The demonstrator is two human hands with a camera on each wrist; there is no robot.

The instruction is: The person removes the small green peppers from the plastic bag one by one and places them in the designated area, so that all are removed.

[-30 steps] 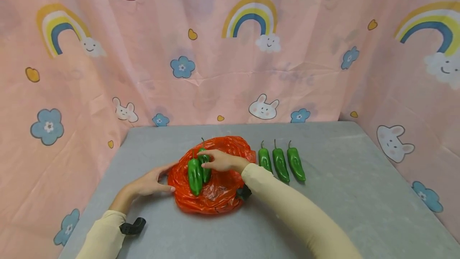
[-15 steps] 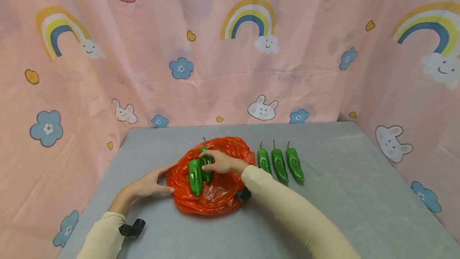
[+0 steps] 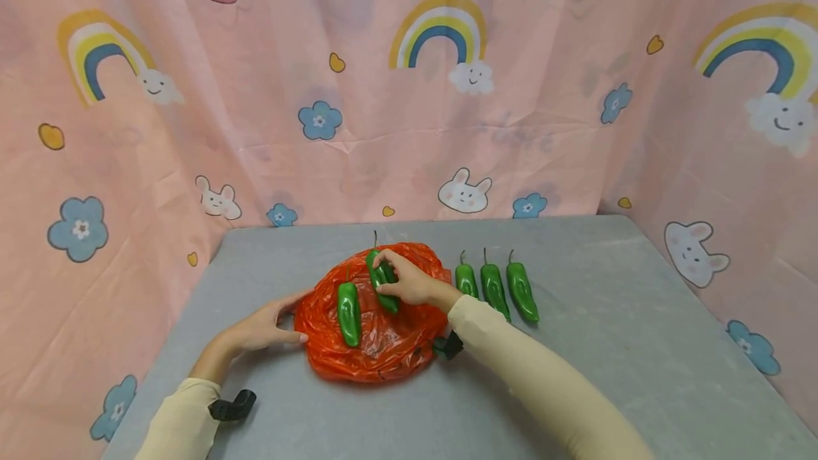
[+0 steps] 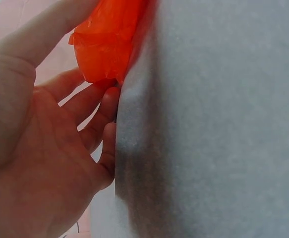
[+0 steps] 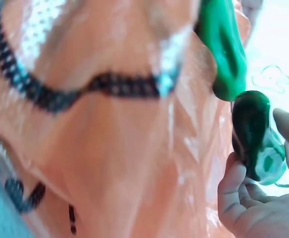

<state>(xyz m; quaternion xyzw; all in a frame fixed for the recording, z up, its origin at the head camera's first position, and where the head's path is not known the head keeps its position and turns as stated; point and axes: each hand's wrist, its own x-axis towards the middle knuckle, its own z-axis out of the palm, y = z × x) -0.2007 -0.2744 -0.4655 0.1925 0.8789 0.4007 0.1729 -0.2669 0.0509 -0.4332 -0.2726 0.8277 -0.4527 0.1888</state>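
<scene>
A crumpled orange plastic bag lies on the grey table. My right hand grips a green pepper and holds it tilted just above the bag; in the right wrist view that pepper sits between my fingers. A second green pepper lies on the bag's left part, also seen as pepper in the right wrist view. My left hand rests flat on the table with fingers touching the bag's left edge.
Three green peppers lie side by side on the table just right of the bag. Pink patterned curtains close the back and both sides. Bare grey table stretches to the right and front.
My right hand has taken one of the two peppers off the bag and lifted it up and to the right. The left hand stays at the bag's edge.
</scene>
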